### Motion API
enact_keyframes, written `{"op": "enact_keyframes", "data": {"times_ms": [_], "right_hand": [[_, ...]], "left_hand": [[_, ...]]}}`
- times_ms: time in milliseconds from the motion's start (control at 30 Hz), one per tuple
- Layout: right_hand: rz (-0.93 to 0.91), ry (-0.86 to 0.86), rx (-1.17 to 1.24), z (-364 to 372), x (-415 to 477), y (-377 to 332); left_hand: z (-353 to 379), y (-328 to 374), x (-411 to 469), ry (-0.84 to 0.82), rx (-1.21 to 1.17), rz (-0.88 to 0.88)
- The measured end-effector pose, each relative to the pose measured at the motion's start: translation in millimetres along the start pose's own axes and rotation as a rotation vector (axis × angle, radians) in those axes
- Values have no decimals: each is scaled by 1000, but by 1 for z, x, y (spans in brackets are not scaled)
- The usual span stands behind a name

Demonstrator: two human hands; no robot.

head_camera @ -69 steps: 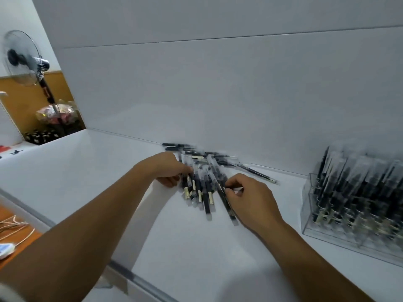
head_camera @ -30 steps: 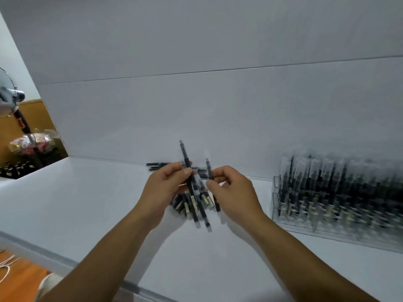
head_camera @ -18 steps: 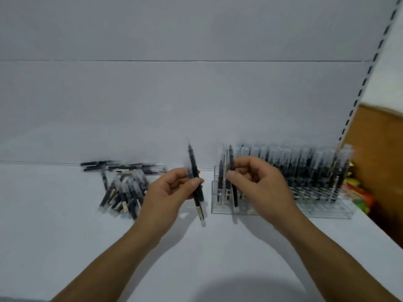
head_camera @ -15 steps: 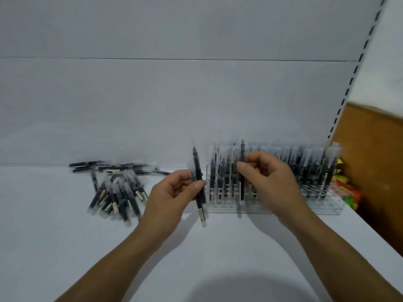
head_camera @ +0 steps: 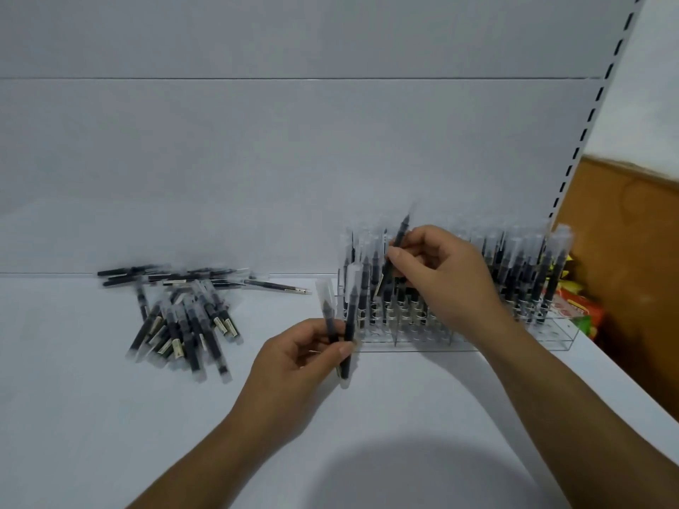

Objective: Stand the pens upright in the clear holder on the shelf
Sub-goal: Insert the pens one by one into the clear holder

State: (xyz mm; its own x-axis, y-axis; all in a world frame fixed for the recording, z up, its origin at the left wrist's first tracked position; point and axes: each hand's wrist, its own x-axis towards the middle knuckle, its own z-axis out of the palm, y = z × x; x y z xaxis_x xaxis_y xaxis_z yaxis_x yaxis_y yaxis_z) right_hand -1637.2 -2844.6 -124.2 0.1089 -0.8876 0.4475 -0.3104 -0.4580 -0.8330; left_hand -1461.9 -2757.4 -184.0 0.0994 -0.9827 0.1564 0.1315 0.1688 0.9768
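A clear holder (head_camera: 551,339) stands on the white shelf at the right, with several black pens upright in it. My right hand (head_camera: 441,277) pinches one black pen (head_camera: 398,238), tilted, over the holder's left part among the standing pens. My left hand (head_camera: 297,361) grips two wrapped black pens (head_camera: 351,317) upright just in front of the holder's left end. A loose pile of wrapped pens (head_camera: 180,317) lies on the shelf to the left.
The white shelf surface (head_camera: 110,416) runs to a white back panel. A slotted upright (head_camera: 588,115) bounds the shelf at the right, with a brown board and colourful packets (head_camera: 573,306) beyond it.
Both hands lifted pens from the pile and carried them right. My right hand has moved its pen over the holder and tilted it down among the standing pens; my left hand has dropped lower.
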Motion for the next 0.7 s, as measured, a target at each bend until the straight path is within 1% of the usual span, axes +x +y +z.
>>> {"op": "enact_keyframes", "data": {"times_ms": [133, 333, 400, 533, 600, 700], "right_hand": [[-26, -45, -111, 3, 0, 4], [14, -173, -378, 6, -5, 11], [24, -173, -409, 7, -7, 12], [8, -170, -488, 11, -10, 11], [-10, -158, -517, 11, -11, 11], [-17, -137, -511, 6, -18, 12]], "left_hand": [[-1, -1, 2, 25, -68, -21], [-2, 1, 1, 2, 34, 34], [-2, 1, 1, 13, 62, 50], [-1, 1, 1, 8, 21, 37], [-1, 1, 0, 8, 39, 41], [0, 3, 0, 19, 36, 45]]}}
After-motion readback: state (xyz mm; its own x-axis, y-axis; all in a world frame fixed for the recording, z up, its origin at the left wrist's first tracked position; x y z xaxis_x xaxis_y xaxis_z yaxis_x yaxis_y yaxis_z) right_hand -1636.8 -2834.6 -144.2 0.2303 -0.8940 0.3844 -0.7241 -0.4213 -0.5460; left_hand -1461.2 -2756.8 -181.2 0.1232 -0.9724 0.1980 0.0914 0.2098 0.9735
